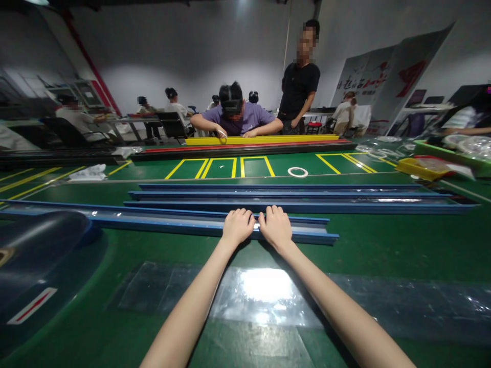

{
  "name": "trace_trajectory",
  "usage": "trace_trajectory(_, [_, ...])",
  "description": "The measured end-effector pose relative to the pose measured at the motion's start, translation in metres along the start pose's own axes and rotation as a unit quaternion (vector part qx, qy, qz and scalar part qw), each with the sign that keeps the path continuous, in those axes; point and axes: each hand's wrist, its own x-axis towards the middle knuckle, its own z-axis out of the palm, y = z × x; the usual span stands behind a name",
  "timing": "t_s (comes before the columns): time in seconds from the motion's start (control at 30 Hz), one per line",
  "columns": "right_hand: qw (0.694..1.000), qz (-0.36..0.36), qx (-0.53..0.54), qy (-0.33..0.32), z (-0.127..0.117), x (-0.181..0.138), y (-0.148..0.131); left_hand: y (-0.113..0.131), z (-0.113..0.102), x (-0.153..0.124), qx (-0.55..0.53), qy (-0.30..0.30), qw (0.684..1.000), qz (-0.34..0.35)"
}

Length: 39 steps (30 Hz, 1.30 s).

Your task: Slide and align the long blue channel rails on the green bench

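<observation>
A long blue channel strip lies across the green table in front of me, its right end uncovered. My left hand grips it, fingers curled over the far edge. Close beside it, my right hand holds the same strip in a similar way. Both thumbs point inward, with a narrow gap between them; the fingertips are hidden behind the strip's edge. Just beyond lie more blue channel strips, roughly parallel. A sheet of clear plastic film is spread under my forearms and reflects the light.
A dark blue rounded object bulks at the left. Past the strips are a white ring, yellow tape lines, and a yellow strip where a co-worker leans. A yellow tray and a green bin stand right.
</observation>
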Motion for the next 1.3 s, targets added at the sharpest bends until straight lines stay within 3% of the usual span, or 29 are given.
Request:
trace_trajectory(0.13, [1.0, -0.015, 0.003, -0.016, -0.001, 0.002, 0.001, -0.008, -0.001, 0.001, -0.007, -0.009, 1.0, -0.012])
trace_trajectory(0.3, [0.996, -0.069, 0.018, -0.045, -0.006, 0.001, 0.022, -0.01, -0.001, 0.004, -0.012, -0.017, 1.0, -0.017])
trace_trajectory(0.6, [0.998, -0.027, -0.056, -0.025, -0.013, -0.003, 0.079, -0.03, -0.004, 0.003, -0.007, -0.013, 0.999, -0.05])
trace_trajectory(0.77, [0.997, -0.015, -0.071, -0.01, -0.008, -0.001, 0.079, -0.031, 0.0, 0.001, 0.006, 0.013, 0.999, -0.035])
trace_trajectory(1.0, [0.998, -0.035, -0.043, -0.042, -0.011, 0.007, 0.086, -0.034, 0.009, -0.005, -0.01, 0.074, 0.997, 0.019])
trace_trajectory(1.17, [0.998, -0.041, -0.024, -0.046, -0.01, 0.007, 0.088, -0.034, 0.011, -0.007, -0.032, 0.081, 0.996, 0.016])
trace_trajectory(1.3, [0.999, -0.036, 0.003, 0.025, -0.016, 0.001, 0.085, -0.035, 0.013, -0.006, -0.029, 0.089, 0.996, 0.007])
